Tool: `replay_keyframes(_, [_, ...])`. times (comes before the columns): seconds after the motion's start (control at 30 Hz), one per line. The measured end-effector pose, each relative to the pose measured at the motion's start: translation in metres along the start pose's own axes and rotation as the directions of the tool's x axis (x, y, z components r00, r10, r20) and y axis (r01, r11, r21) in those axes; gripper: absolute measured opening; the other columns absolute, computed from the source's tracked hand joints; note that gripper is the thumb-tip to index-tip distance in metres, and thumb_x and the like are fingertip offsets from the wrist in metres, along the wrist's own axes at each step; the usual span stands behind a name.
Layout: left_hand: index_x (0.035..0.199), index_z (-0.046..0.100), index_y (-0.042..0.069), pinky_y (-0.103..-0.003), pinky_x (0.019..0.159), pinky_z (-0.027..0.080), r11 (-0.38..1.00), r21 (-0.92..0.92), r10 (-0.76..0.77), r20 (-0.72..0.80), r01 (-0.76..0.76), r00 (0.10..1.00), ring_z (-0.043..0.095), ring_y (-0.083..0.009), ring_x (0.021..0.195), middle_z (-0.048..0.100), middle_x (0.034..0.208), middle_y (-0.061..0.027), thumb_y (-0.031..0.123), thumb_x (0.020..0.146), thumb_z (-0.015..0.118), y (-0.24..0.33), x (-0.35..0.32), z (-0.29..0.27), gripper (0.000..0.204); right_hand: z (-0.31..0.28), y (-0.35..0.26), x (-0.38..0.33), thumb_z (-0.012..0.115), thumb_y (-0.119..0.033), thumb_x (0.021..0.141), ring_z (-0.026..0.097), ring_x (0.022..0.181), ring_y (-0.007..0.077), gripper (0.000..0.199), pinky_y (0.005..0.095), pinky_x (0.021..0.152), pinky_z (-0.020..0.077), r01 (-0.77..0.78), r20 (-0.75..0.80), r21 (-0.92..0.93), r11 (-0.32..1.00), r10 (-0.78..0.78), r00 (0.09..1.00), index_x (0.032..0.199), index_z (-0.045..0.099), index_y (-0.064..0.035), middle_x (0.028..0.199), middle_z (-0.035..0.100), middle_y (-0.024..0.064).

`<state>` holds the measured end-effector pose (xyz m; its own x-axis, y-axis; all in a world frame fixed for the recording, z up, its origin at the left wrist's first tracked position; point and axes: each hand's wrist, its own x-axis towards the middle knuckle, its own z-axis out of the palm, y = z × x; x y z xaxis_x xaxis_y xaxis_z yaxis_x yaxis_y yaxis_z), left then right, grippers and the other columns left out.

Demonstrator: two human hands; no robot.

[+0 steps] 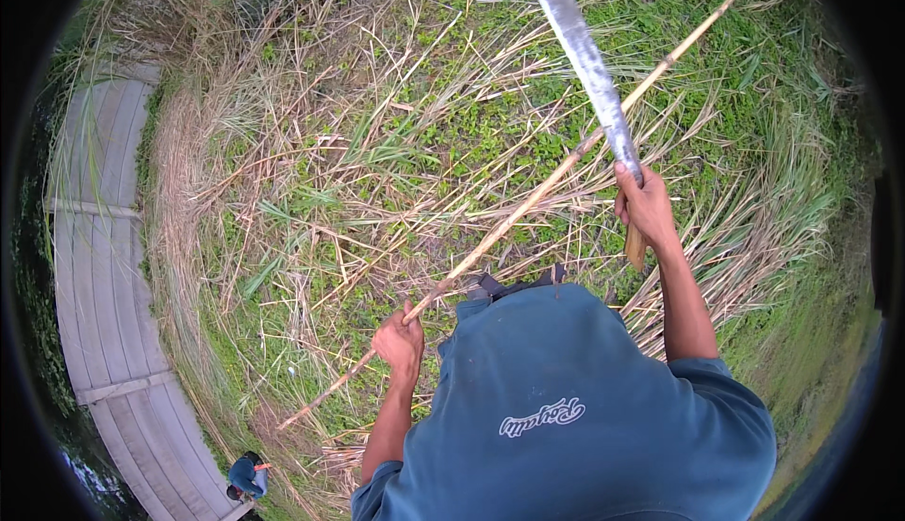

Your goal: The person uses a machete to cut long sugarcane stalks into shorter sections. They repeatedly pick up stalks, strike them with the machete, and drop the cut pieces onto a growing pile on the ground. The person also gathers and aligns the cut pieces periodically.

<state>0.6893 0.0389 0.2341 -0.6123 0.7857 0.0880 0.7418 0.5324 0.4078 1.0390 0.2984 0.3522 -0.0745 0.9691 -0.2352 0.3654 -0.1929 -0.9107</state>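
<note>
Teal shirt [566, 356], short sleeves [728, 398], white script [543, 417]

The pole [528, 204] is in the left hand [400, 342] and runs from near left to far right above the grass [311, 191]. The machete [583, 54], in the right hand [647, 205], crosses over the pole. The walkway [108, 304] goes along the left side; another person [245, 477] is near left, at its right edge.

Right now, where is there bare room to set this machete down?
The barest stretch is the grey slabs, between dry grass on their right and a dark strip on their left; any slope is unclear. Another person is near their lower end. It's crowded beneath the pole, with cut stalks strewn about.
</note>
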Motion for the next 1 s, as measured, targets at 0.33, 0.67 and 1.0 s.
replay_keyframes(0.33, [0.051, 0.042, 0.009, -0.041, 0.051, 0.029, 0.97, 0.224, 0.21, -0.576, -0.095, 0.79, 0.036, -0.0247, 0.046, 0.036, 0.047, -0.0071, 0.022, 0.084, 0.074, 0.002, 0.019, -0.002, 0.047, -0.063, -0.019, 0.003, 0.054, -0.043, 0.097, 0.053, 0.041, 0.0093, 0.041, 0.0246, 0.04, 0.0428, -0.099, -0.036, -0.262, 0.96, 0.093, 0.995, 0.095, 0.056, -0.0016, 0.053, 0.055, 0.0019])
replay_keyframes(0.67, [0.054, 0.038, 0.011, -0.037, 0.053, 0.025, 0.961, 0.21, 0.272, -0.579, -0.182, 0.769, 0.034, -0.0228, 0.046, 0.035, 0.049, -0.0044, 0.016, 0.083, 0.075, 0.055, 0.015, 0.001, 0.047, -0.054, 0.004, -0.002, 0.056, -0.042, 0.096, 0.049, 0.038, 0.0094, 0.041, 0.0247, 0.037, 0.038, -0.165, -0.041, -0.063, 0.984, 0.162, 0.986, 0.091, 0.056, -0.001, 0.052, 0.054, 0.0034])
replay_keyframes(1.0, [0.058, 0.05, 0.012, -0.036, 0.06, 0.03, 0.969, 0.01, 0.226, -0.433, -0.246, 0.872, 0.046, -0.0216, 0.057, 0.045, 0.054, -0.0032, 0.019, 0.077, 0.078, 0.119, 0.021, 0.002, 0.034, 0.042, 0.039, -0.037, 0.063, -0.037, 0.093, 0.047, 0.041, 0.0095, 0.038, 0.0251, 0.039, 0.0372, -0.129, 0.138, 0.107, 0.986, 0.114, 0.984, 0.093, 0.058, 0.0009, 0.054, 0.053, 0.0028])
